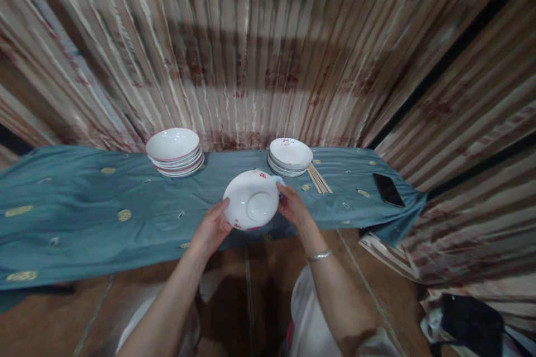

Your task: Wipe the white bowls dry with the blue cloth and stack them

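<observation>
A white bowl [238,196] with small red flower prints is tilted so that its underside and round foot face me, above the table's front edge. My left hand [214,227] grips its left rim, thumb on the outside. On the other side my right hand [292,204] is closed at the bowl's right edge. A pale blue bit of something, perhaps cloth [278,179], shows at the right fingertips; the rest of it is hidden. Beyond the right hand stands a stack of white dishes [290,154] with several chopsticks [320,178] lying beside it.
A stack of red-rimmed white bowls [173,148] stands at the back left of the table with its blue-green cloth [92,223]. Toward the right end lies a black phone [388,189]. Pleated curtains [251,67] hang close behind. A dark bag [471,321] is on the floor.
</observation>
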`<action>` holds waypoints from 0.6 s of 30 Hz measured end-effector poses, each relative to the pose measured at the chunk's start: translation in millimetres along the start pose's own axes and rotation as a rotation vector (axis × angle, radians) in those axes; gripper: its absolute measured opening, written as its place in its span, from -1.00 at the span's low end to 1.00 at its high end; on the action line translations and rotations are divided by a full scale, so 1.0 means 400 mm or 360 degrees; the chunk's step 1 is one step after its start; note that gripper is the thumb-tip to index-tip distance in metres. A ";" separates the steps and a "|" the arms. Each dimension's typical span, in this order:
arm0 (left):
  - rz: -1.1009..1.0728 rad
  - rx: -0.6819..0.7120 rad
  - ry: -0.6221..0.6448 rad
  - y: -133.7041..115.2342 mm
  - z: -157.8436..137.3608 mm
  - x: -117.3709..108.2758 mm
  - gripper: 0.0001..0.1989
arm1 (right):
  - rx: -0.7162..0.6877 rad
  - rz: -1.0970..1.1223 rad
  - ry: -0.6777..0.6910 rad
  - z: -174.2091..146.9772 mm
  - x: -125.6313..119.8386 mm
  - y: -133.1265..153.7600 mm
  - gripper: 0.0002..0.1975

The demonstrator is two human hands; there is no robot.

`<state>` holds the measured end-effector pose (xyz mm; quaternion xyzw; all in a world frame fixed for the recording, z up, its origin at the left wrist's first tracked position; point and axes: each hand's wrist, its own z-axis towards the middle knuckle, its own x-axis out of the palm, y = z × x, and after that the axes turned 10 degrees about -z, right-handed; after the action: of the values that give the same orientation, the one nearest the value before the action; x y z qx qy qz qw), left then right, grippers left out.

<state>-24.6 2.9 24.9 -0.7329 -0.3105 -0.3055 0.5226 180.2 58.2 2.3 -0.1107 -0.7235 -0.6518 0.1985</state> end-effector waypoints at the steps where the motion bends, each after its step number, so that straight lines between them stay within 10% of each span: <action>1: -0.0004 0.0015 0.0006 -0.002 -0.004 0.000 -0.77 | -0.0043 -0.0062 -0.0015 0.007 0.006 -0.004 -0.74; 9: -0.0009 0.0216 -0.0067 -0.022 -0.027 0.012 -0.76 | -0.0499 -0.1049 -0.0160 0.019 0.038 -0.010 -0.70; 18: 0.0033 0.0248 -0.0005 -0.014 -0.044 0.032 -0.72 | -0.0690 -0.1242 -0.0173 -0.045 0.076 0.021 -0.59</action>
<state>-23.4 -10.7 42.7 -0.6938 -0.3265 -0.2738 0.5806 159.2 38.4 24.1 0.0972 -0.5674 -0.8076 -0.1282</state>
